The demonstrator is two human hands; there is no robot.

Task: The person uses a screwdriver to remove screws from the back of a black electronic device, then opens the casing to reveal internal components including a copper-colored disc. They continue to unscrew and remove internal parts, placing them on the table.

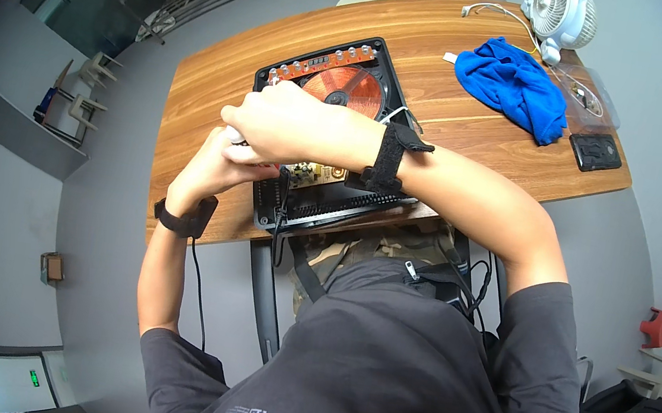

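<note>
An opened black appliance housing point(268, 218), which looks like an induction cooker, lies on the table in front of me. Inside it sit a round copper coil point(359, 89), an orange-red board strip point(342, 60) with several small round parts, and a tan circuit board point(320, 175). My right hand point(280, 119) reaches across the housing with curled fingers and meets my left hand point(211, 165) at its left side. Both hands are closed around a small white piece point(235, 136) showing between them; its kind is hidden. Something red shows by the left fingertips.
A blue cloth point(513, 88) lies at the right of the wooden table point(217, 100). Beyond it are a white fan point(560, 17), a clear plastic tray point(586, 96) and a black phone-like device point(596, 152). A black cable point(199, 289) hangs from my left wristband.
</note>
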